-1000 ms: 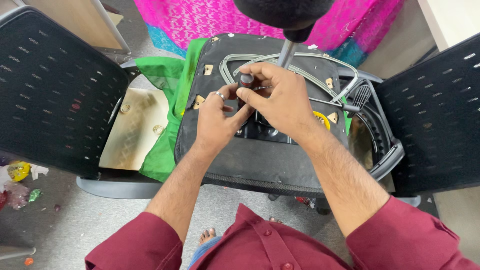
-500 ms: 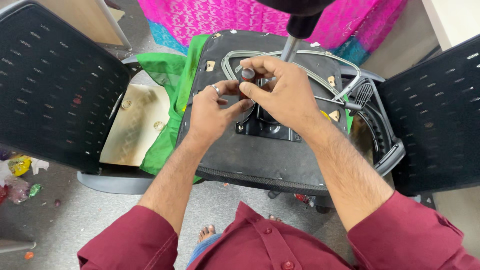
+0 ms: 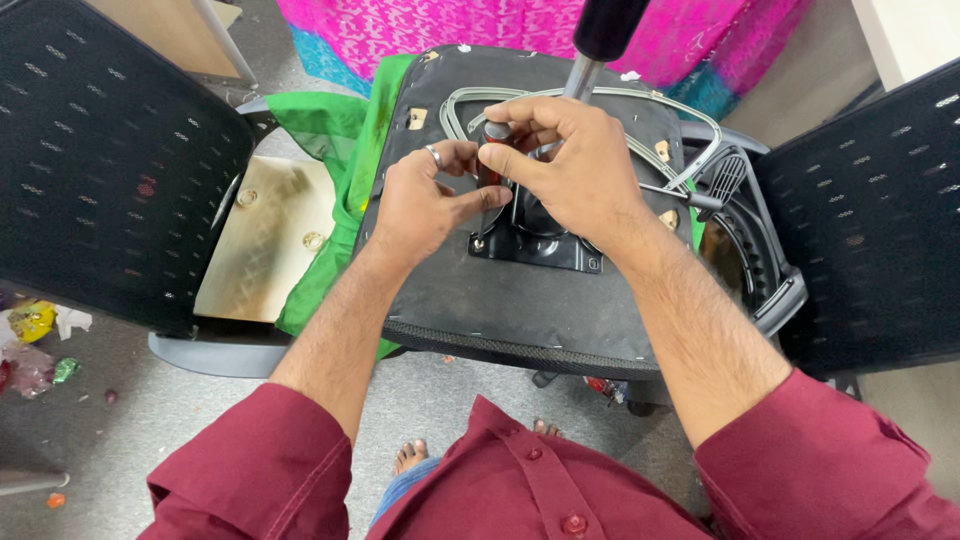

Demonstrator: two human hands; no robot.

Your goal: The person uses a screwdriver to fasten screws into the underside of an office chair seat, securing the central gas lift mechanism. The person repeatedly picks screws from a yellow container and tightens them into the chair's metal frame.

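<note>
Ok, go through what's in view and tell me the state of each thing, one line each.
Chair seat: upside down, underside facing up.
Mounting plate: sitting on the seat underside.
Screwdriver: upright, tip down at the plate's corner.
Right hand: closed on the screwdriver handle.
Left hand: fingers steadying the screwdriver shaft.
Gas cylinder: standing up from the plate.
Green cloth: loose, partly under the seat.

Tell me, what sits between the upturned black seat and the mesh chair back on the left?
In the head view, a green cloth and a pale wooden board lie between the seat and the mesh back.
</note>
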